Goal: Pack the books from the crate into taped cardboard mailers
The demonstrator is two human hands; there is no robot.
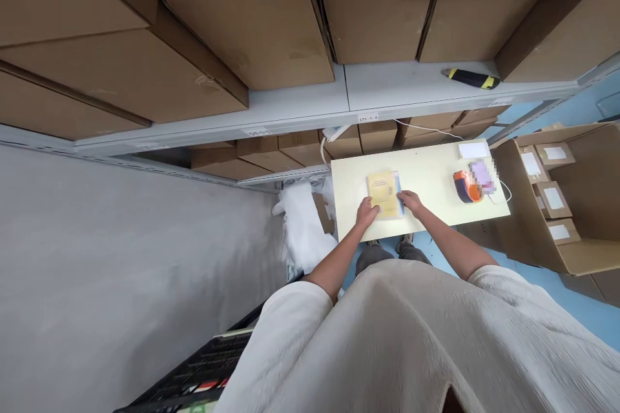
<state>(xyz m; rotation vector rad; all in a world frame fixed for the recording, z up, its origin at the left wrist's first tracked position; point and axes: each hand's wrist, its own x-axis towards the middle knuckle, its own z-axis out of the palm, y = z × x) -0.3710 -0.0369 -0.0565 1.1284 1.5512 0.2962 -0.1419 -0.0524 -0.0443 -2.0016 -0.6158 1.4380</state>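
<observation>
Left grip (367, 213): curled over the near edge of a yellow booklet (384, 195), fingers lying on its cover. Right grip (411, 201): laid against the opposite edge of the booklet, over a pale blue sheet (400, 195) that shows beneath it. Both grips touch the booklet and neither is spread wide, but this view does not settle whether either one is actually clamping it.

Landmark is the cream tabletop (426, 164). The booklet lies flat on it, close to the near edge and roughly midway along. Toward the right end of the tabletop sit an orange and black tape dispenser (465, 186) and, just beside it, a purple item (482, 177), too blurred to identify. A white cable (504, 189) loops over the tabletop's right edge. A white paper slip (473, 150) lies at the far right corner.

Past the right end: an open cardboard box (547, 206) with inner compartments bearing white labels. Past the far edge: grey metal shelving (300, 110) stacked with brown cardboard boxes (247, 32), and a yellow and black utility knife (472, 78) on a shelf. Left of the tabletop: white plastic sheeting (303, 226). Below the near edge, low left: a black crate (194, 368)
</observation>
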